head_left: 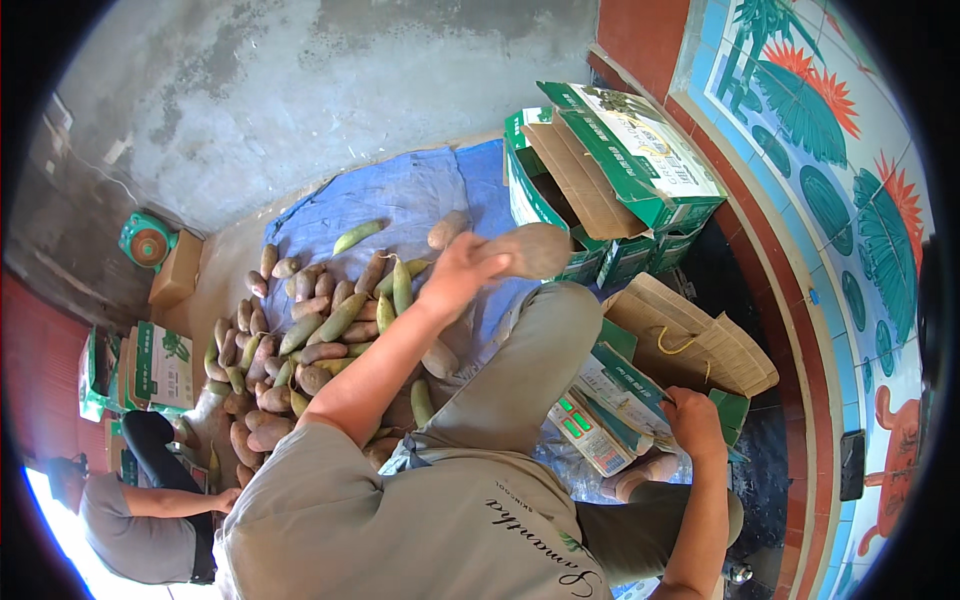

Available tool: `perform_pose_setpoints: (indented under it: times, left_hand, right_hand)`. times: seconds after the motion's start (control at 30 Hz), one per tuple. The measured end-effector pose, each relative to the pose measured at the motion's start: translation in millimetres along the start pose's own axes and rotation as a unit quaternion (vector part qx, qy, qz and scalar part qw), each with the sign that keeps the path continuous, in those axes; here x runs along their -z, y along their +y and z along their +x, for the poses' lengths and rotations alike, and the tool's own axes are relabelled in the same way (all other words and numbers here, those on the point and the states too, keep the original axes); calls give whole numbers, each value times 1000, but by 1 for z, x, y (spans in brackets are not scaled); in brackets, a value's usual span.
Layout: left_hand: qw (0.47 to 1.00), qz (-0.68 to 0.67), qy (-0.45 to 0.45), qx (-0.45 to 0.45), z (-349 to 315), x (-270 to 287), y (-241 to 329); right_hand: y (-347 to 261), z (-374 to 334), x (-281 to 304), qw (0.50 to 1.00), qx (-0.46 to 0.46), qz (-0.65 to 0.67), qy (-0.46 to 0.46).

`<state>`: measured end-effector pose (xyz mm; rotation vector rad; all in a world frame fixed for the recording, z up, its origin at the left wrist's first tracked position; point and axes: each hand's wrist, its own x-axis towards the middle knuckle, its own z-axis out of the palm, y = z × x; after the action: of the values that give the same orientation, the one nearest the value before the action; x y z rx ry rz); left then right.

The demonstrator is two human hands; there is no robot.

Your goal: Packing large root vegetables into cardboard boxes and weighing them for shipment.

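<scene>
My left hand (466, 278), stretched out over the blue sheet (400, 185), is closed around a large brown root vegetable (538, 251), slightly blurred. Below and left of that arm spreads a pile of brown root vegetables (268, 432) and long green radishes (342, 317). One green radish (358, 236) and a brown root lie apart at the pile's far side. At the right, my right hand (694, 422) grips the edge of an open green and white carton (625, 385). A scale (592, 437) with a lit green display sits against that carton; the carton's inside is mostly hidden.
More green cartons (640, 160) stand stacked at the far right, their flaps raised. Another person (140, 520) sits at the lower left beside the pile, near cartons (160, 365). A green round device (147, 242) rests on a brown box. A tiled wall (830, 220) bounds the right.
</scene>
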<state>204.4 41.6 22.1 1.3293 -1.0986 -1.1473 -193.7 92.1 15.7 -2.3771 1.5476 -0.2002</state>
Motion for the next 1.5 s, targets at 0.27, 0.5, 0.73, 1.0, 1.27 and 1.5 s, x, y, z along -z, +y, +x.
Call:
perform_pose_setpoints:
  times: [0.27, 0.5, 0.73, 1.0, 1.27, 1.5]
  left_hand:
    - [971, 114, -179, -110, 8, -122, 14]
    - [921, 240, -256, -169, 9, -203, -12]
    - [884, 266, -330, -195, 9, -221, -37]
    - [937, 153, -159, -271, 8, -148, -7]
    - [912, 345, 42, -217, 21, -3, -77]
    - [820, 552, -76, 132, -64, 103, -226]
  right_hand:
    - [1, -2, -2, 1000, 18, -17, 6]
    - [1, -3, -2, 999, 23, -35, 7]
    - [0, -2, -2, 999, 27, -27, 3]
    - [3, -1, -1, 999, 22, -34, 12]
    - [1, -2, -3, 1000, 12, 17, 16]
    - [0, 1, 0, 1000, -13, 19, -1]
